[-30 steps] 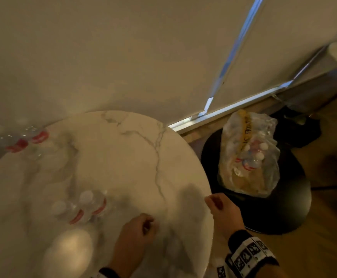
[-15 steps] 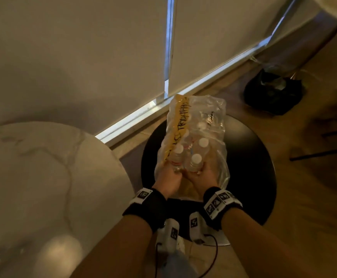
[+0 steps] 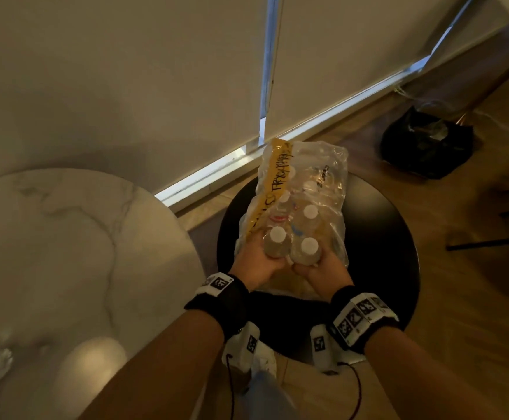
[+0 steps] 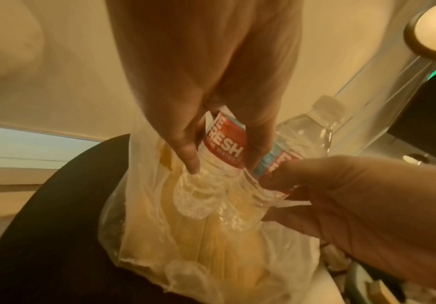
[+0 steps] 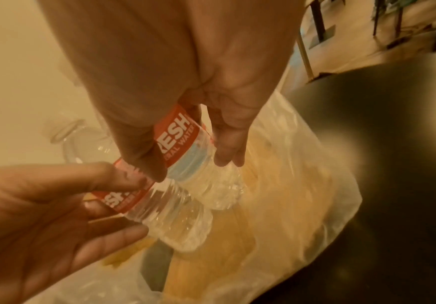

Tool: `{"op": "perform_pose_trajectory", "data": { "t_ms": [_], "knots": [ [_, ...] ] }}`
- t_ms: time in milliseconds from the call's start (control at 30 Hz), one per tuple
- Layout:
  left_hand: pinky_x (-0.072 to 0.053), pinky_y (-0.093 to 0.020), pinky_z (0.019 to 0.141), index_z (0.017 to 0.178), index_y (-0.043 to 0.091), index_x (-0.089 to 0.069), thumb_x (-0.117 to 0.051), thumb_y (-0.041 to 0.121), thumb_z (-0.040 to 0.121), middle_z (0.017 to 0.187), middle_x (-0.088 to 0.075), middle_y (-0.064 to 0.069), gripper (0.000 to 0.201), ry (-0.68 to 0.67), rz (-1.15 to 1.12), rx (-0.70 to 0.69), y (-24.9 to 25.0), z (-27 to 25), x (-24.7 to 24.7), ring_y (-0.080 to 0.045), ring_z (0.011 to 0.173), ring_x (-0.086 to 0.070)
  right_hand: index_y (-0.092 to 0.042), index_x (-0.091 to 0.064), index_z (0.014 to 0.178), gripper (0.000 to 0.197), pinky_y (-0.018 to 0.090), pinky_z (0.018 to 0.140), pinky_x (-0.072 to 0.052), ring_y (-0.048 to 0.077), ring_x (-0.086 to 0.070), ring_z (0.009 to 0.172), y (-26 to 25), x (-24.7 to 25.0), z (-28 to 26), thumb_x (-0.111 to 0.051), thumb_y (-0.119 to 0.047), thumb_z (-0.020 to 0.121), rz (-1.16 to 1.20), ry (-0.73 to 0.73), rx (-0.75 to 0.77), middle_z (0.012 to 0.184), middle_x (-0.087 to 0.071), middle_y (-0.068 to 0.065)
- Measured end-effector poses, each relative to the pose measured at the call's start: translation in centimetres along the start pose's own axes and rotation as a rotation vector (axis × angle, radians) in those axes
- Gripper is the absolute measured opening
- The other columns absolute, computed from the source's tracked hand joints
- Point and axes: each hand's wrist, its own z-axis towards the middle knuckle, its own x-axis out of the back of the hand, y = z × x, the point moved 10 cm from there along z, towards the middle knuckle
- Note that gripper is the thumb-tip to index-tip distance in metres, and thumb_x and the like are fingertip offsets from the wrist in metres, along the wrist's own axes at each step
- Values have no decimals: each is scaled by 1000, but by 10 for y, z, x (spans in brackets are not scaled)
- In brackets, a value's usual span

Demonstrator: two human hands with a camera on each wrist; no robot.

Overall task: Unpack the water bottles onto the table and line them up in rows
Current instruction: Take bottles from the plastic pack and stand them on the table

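the left hand (image 3: pixel 254 265) grips 1 water bottle (image 3: pixel 276 245) and the right hand (image 3: pixel 322 268) grips another bottle (image 3: pixel 307 253), side by side, touching, above the torn plastic pack (image 3: pixel 322 183) on the round black table (image 3: pixel 383 237); red labels read "resh" and "water"; both upright, white caps up.

The red label (image 4: pixel 224 142) on the left hand's bottle (image 4: pixel 209 176) reads "RESH" above partly legible "WATER". The right hand's bottle (image 5: pixel 201 164) shows "ESH", "ERAL WATER". Black handwriting on the wrap's yellow tape (image 3: pixel 272 183) is illegible.
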Motion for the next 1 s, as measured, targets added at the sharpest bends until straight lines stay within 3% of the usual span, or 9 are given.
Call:
{"op": "perform_pose_trajectory", "data": {
  "t_ms": [67,167,233,333,467,633,700,867,1000],
  "knots": [
    [-48,-39,108,134,40,-50,-83,27,73,130,-65,14,70,-44,-47,19,4,-27,7,-8,121,-60,-24,-51,133,67,34,100,-43,16,-55,117,-11,-1,-16,-80,-20,73,-32,-32,27,127,-62,-2],
    [-49,-42,106,129,42,-50,-85,42,69,122,-68,16,69,-24,-52,64,-7,-83,32,-7,115,-63,-20,-55,129,63,34,98,-45,16,-59,114,-38,-19,-47,-82,-21,72,-79,-92,89,121,-65,-1],
    [-51,-42,103,124,40,-53,-85,42,69,119,-69,14,63,19,-77,57,-16,-127,56,-7,111,-65,-19,-61,121,53,32,94,-47,14,-62,107,-64,-46,-76,-82,-23,72,-124,-145,149,113,-69,-2],
    [-53,-35,98,121,36,-56,-84,36,74,115,-70,12,55,128,-128,70,-33,-202,103,-4,106,-66,-25,-61,121,51,29,92,-47,7,-63,102,-100,-109,-126,-81,-28,74,-165,-258,228,109,-69,-8],
    [-54,-23,86,118,37,-57,-84,30,74,109,-72,15,53,360,-131,135,-79,-311,181,2,99,-66,-29,-55,126,62,11,77,-40,7,-59,103,-126,-212,-188,-83,-32,71,-157,-335,239,111,-65,-11],
    [-53,-21,81,116,36,-57,-84,24,75,108,-71,15,51,585,-127,204,-144,-418,273,4,96,-66,-28,-59,118,54,23,76,-44,14,-63,100,-141,-349,-245,-80,-40,69,-160,-434,232,108,-69,-7],
    [-50,-16,77,119,34,-57,-84,26,75,110,-71,15,52,667,-114,236,-168,-447,310,3,97,-65,-23,-58,120,54,21,77,-42,14,-62,100,-150,-396,-260,-80,-34,73,-148,-464,226,110,-68,-5],
    [-50,-28,86,125,29,-54,-83,29,74,117,-68,9,58,772,-141,256,-208,-473,378,-11,106,-65,-15,-54,121,52,7,61,-38,12,-57,91,-171,-470,-278,-79,-24,76,-139,-459,212,104,-61,-4],
    [-50,-28,86,126,24,-54,-82,25,78,119,-68,5,56,752,-142,258,-215,-468,396,-14,105,-65,-12,-51,126,59,26,82,-44,23,-59,104,-175,-495,-277,-79,-25,75,-198,-396,226,120,-62,7]
  ]
}}
